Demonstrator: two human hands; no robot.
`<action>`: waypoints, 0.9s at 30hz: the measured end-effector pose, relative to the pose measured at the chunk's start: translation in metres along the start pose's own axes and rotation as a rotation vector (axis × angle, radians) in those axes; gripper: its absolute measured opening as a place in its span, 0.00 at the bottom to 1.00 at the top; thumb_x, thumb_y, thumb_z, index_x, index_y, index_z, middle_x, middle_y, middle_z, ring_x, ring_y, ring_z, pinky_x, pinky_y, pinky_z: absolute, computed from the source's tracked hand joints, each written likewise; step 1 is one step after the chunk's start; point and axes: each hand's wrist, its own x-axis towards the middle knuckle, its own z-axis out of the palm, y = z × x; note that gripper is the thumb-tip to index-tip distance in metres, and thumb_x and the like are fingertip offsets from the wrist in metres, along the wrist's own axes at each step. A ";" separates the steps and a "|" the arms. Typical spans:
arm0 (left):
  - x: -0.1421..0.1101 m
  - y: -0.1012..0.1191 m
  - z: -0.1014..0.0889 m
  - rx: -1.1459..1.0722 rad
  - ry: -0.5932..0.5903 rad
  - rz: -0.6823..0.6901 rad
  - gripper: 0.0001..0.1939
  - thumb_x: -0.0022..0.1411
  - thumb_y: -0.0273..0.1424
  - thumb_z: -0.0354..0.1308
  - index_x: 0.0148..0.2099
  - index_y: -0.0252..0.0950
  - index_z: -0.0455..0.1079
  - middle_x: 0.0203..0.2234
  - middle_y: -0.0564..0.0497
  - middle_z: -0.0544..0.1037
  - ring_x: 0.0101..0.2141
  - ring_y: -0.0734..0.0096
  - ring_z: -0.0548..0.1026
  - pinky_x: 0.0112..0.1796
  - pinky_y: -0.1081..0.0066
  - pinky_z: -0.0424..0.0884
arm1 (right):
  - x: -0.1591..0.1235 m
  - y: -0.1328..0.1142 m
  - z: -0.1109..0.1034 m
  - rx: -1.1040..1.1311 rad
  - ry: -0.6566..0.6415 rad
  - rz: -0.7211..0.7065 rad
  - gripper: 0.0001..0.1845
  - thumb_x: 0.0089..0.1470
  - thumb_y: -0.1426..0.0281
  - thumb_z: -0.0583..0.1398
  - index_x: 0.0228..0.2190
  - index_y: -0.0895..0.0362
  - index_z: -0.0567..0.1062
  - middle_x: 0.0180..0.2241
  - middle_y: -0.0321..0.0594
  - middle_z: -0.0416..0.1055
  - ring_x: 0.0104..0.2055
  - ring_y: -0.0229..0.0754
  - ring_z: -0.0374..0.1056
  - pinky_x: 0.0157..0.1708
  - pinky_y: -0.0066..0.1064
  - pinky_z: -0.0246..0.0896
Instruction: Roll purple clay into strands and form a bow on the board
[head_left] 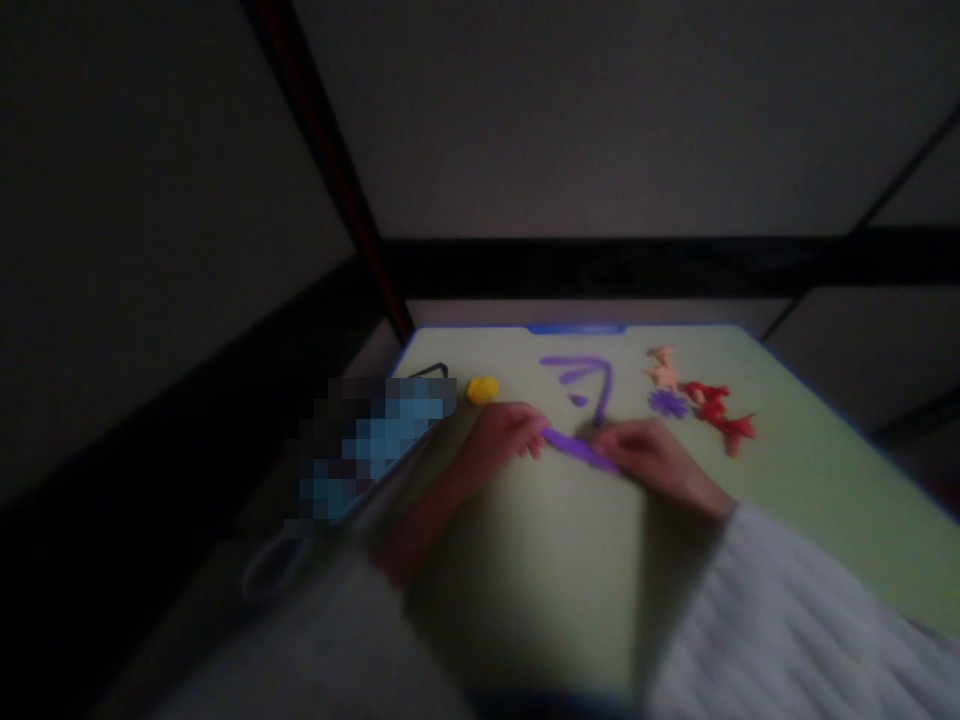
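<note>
Purple strip held crosswise
Its long axis runs left to right — the left hand pinches its left end, the right hand pinches near its right.

Left hand: fingers are curled.
Left forearm: is partly bared.
Right hand: is pointed leftward, fingers bent.
Right arm: is sleeved to the wrist.

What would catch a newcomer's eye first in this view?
Probably the purple strip at the centre, with the left hand at one end and the right hand toward the other. Next come the bright red pieces on the right side of the pale table, and the yellow lump just beyond the left hand.
</note>
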 end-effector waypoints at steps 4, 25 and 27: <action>0.001 -0.003 -0.001 0.001 0.018 0.004 0.10 0.57 0.33 0.53 0.30 0.31 0.70 0.17 0.53 0.74 0.17 0.79 0.70 0.19 0.80 0.61 | 0.002 0.003 0.001 0.005 0.025 -0.009 0.22 0.40 0.52 0.64 0.18 0.60 0.75 0.16 0.35 0.67 0.20 0.34 0.58 0.20 0.27 0.54; 0.078 0.004 0.080 0.431 0.343 0.159 0.07 0.52 0.29 0.60 0.23 0.36 0.69 0.27 0.48 0.74 0.36 0.64 0.71 0.42 0.64 0.66 | 0.024 0.018 -0.060 -0.057 0.591 -0.037 0.22 0.40 0.51 0.63 0.23 0.59 0.76 0.19 0.40 0.70 0.21 0.39 0.64 0.20 0.30 0.59; 0.078 0.006 0.083 0.475 0.350 0.181 0.06 0.53 0.28 0.59 0.24 0.36 0.70 0.29 0.47 0.74 0.38 0.62 0.71 0.44 0.63 0.65 | 0.033 0.020 -0.060 -0.082 0.602 -0.017 0.24 0.40 0.49 0.62 0.21 0.60 0.76 0.17 0.39 0.68 0.19 0.38 0.63 0.18 0.29 0.57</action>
